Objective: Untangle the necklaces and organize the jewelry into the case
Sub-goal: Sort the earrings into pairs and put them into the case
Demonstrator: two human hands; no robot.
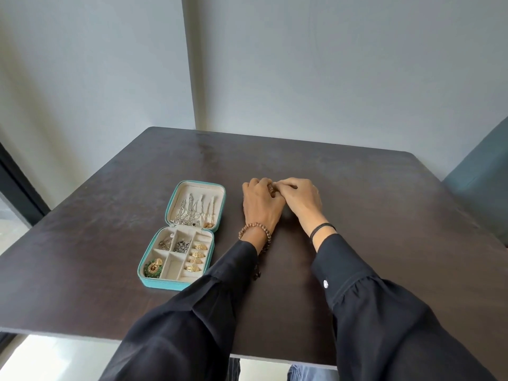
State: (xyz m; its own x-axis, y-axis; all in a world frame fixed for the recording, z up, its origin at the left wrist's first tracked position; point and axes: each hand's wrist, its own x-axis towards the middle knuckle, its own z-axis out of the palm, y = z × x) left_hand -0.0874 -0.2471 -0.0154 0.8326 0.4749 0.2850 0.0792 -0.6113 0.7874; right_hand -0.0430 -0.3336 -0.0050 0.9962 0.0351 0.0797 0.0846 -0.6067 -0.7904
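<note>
Teal jewelry case (pixel 162 285), lying open on a dark table (pixel 357 188), to the left of both hands and apart from them.

Lid, the far half, cream-lined: silver chains (pixel 187 213) hang side by side, with a gold chain (pixel 210 213) to their right.

Base, the near half, divided into compartments:
- Four gold rings (pixel 196 257) are slotted in a row down the right column.
- Green-and-gold piece (pixel 152 268) sits in the near-left compartment.
- Silver pieces (pixel 181 246) sit in the far-middle compartment.
- The far-left compartment holds more small items, too small to make out.

Left hand (pixel 261 204) and right hand (pixel 301 198) rest on the table near its middle, fingertips meeting. Both have their fingers curled in and pinch a small gold item (pixel 272 190) between them. Its kind cannot be told.

Wooden bead bracelet (pixel 254 228) on the left wrist, black cord (pixel 323 228) on the right. Black sleeves (pixel 371 312) cover both forearms.
</note>
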